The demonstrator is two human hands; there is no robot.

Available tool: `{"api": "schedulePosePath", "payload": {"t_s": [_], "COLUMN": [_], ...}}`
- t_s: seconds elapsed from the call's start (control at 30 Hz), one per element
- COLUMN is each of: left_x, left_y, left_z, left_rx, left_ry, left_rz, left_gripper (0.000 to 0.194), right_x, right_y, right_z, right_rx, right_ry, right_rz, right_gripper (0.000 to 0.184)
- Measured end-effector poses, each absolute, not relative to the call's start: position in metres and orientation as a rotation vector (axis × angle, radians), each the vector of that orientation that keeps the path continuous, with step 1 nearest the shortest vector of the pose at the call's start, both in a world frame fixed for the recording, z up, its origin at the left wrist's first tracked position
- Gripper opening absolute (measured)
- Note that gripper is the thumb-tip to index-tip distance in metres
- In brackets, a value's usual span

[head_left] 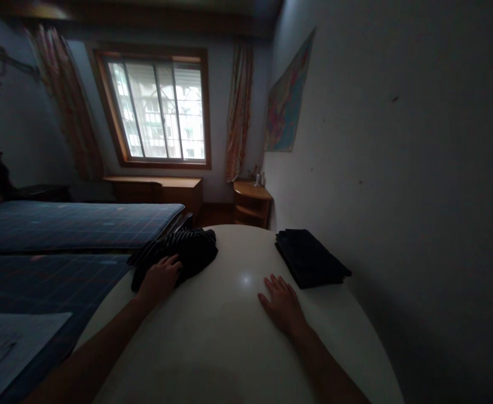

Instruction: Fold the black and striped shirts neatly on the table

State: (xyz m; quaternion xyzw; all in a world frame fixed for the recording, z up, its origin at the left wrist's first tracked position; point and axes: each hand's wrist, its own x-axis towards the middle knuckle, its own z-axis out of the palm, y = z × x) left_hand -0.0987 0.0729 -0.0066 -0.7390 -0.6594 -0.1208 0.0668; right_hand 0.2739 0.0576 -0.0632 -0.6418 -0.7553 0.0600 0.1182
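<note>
My left hand (161, 279) lies on the cloth bundle (198, 255) at the left edge of the table (221, 342), while my right hand (282, 307) is above or on the tabletop, just left of and nearer me than the folded cloth (311, 257) by the right edge. Left of the table stretch a near mattress (90, 275) and, behind it, a far mattress (82, 221); beyond everything, the desk (174, 182) stands below the window (162, 112), with the corner shelf (252, 191) to its right, against the right-hand wall (397, 235).

A wood-framed window (168, 109) — curtains (240, 112) either side — lights dim walls (376, 140) and plaid mattresses (78, 223).
</note>
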Motion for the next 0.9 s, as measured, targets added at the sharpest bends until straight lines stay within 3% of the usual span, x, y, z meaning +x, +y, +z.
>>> {"api": "schedulePosePath", "payload": {"t_s": [0.13,0.3,0.67,0.8,0.9], "left_x": [-0.100,-0.106,-0.102,-0.083,-0.066], "left_y": [0.075,0.080,0.093,0.082,0.063], "left_z": [0.003,0.028,0.074,0.065,0.059], "left_rx": [-2.151,-1.929,-1.793,-2.000,-2.493], "left_ry": [-2.072,-2.189,-2.013,-1.971,-1.896], "left_rz": [-0.497,-0.748,-1.435,-1.448,-1.151], "left_gripper": [0.027,0.036,0.034,0.036,0.032], "right_x": [0.274,0.273,0.274,0.273,0.273], "right_y": [0.056,0.056,0.057,0.056,0.055], "right_z": [-0.062,-0.061,-0.063,-0.062,-0.060], "right_rx": [-1.870,-1.870,-1.858,-1.871,-1.871], "right_ry": [-2.212,-2.196,-2.197,-2.202,-2.202], "right_rz": [0.173,0.160,0.155,0.157,0.161], "right_gripper": [0.066,0.065,0.065,0.065,0.065]}}
